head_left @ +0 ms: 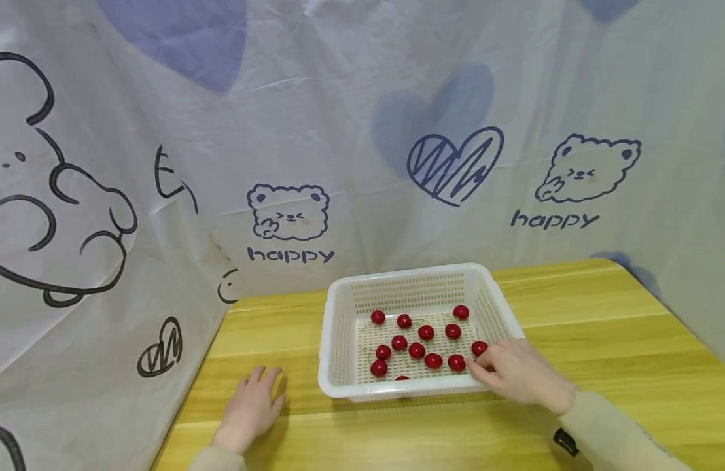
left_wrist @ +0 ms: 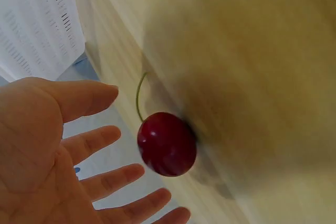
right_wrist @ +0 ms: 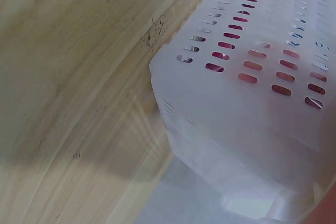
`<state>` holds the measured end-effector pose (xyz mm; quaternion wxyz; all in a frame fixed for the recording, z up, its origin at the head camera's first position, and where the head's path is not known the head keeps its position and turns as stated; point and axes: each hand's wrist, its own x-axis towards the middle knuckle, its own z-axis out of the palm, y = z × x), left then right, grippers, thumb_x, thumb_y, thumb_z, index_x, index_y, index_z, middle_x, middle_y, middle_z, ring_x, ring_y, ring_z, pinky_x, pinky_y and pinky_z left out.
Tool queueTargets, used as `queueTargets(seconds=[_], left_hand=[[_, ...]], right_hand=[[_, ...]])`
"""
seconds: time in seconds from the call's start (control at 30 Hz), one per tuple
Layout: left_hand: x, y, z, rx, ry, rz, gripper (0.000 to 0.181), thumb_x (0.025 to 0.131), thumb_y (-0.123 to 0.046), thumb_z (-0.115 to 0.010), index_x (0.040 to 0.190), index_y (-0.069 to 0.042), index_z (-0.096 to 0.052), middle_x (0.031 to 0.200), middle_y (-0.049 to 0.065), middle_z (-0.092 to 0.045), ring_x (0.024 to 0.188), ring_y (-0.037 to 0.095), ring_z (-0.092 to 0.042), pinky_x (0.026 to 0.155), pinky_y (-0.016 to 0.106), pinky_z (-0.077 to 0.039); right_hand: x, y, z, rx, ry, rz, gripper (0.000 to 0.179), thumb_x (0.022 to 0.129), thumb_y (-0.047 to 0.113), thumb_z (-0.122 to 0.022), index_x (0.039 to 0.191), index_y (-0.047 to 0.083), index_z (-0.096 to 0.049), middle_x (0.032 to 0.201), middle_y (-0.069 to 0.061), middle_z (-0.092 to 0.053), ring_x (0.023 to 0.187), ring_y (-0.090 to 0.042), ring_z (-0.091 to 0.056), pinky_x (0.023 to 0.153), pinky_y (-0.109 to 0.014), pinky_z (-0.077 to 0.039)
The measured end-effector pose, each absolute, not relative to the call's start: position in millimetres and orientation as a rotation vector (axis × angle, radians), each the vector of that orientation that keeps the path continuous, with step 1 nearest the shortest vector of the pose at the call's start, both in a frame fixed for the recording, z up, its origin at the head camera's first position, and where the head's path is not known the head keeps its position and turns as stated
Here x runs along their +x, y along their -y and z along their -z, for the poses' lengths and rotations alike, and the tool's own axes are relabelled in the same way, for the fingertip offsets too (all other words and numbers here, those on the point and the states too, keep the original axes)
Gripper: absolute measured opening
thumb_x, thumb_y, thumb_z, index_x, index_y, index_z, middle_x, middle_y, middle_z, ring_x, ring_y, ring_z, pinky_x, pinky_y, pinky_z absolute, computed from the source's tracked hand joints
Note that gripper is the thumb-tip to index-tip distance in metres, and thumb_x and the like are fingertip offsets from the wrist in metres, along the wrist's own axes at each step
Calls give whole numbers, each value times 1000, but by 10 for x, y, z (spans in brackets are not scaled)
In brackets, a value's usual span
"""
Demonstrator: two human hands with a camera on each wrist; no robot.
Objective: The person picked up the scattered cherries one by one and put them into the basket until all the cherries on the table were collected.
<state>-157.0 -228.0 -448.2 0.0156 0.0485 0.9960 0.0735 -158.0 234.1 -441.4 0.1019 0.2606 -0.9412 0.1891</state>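
A white perforated plastic basket stands on the table, with several red cherries scattered over its floor. My right hand reaches over the basket's near right corner with bent fingers. Its fingertips are inside, right beside a cherry at the right wall; I cannot tell whether they pinch anything. Through the basket's holes, the right wrist view shows red and skin-coloured patches. My left hand is spread over the table left of the basket. Facing its palm, a single cherry with a green stem lies on the table, hidden in the head view.
A yellow wood-grain table carries everything. Behind it and at both sides hangs a pale cloth printed with hearts, bears and the word happy. A small black object shows under the right forearm.
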Motion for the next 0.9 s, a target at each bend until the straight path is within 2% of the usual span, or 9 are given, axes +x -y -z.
queueTargets(seconds=[0.37, 0.6, 0.77, 0.9], left_hand=[[-1606, 2281, 4535, 119, -2999, -234, 46, 85, -12, -72, 130, -7, -60, 120, 20, -58, 94, 41, -63, 73, 55, -55], [-1620, 2281, 4558, 151, -2999, -292, 36, 78, -4, -74, 112, -7, -64, 102, 14, -58, 79, 26, -59, 64, 44, -53], [-1614, 2262, 4533, 187, -2996, -283, 33, 75, -1, -75, 104, -6, -62, 95, 12, -57, 78, 25, -59, 66, 44, -53], [-1594, 2244, 4508, 218, -3010, -251, 23, 73, -1, -73, 89, -8, -58, 88, 10, -55, 75, 24, -57, 67, 44, -51]], right_hand=[[-1580, -2342, 4404, 776, 2768, -558, 55, 99, 29, -60, 50, 29, -34, 48, 23, -20, 44, 5, -21, 44, -17, -22], [-1562, -2340, 4373, 781, 2751, -541, 55, 98, 29, -61, 50, 29, -34, 48, 23, -21, 44, 5, -21, 44, -17, -22], [-1565, -2339, 4383, 775, 2750, -540, 55, 98, 30, -60, 50, 29, -34, 48, 23, -21, 44, 5, -22, 44, -18, -22], [-1571, -2343, 4397, 770, 2768, -535, 55, 99, 31, -59, 50, 29, -34, 48, 22, -21, 44, 5, -22, 44, -18, -23]])
